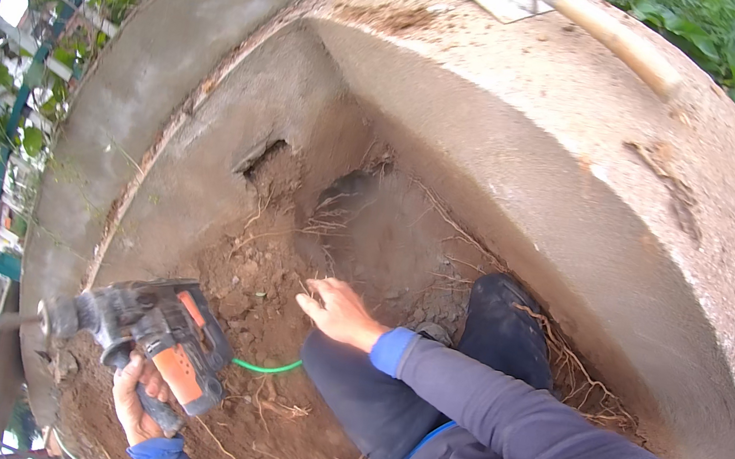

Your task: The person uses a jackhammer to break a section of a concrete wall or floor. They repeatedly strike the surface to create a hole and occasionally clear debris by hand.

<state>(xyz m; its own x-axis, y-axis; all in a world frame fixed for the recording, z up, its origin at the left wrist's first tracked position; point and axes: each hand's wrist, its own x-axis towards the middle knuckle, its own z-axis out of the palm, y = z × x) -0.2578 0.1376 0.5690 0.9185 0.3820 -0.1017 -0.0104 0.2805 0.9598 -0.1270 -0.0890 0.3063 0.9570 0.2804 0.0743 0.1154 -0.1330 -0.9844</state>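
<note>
My left hand is closed around the side handle of a dusty orange and black rotary hammer drill. The drill lies across the lower left, its chuck and bit pointing left, the bit blurred. A green cord runs from the drill's rear toward my leg. My right hand hangs over the dug soil above my knee, fingers loosely apart, and I see no tool in it. Beneath and beyond it are loose brown soil and thin roots.
A curved concrete wall rims the pit at the right and far side. On its top lies a trowel with a wooden handle. A hole opens in the left concrete face. Exposed roots lie beside my boot. A fence stands left.
</note>
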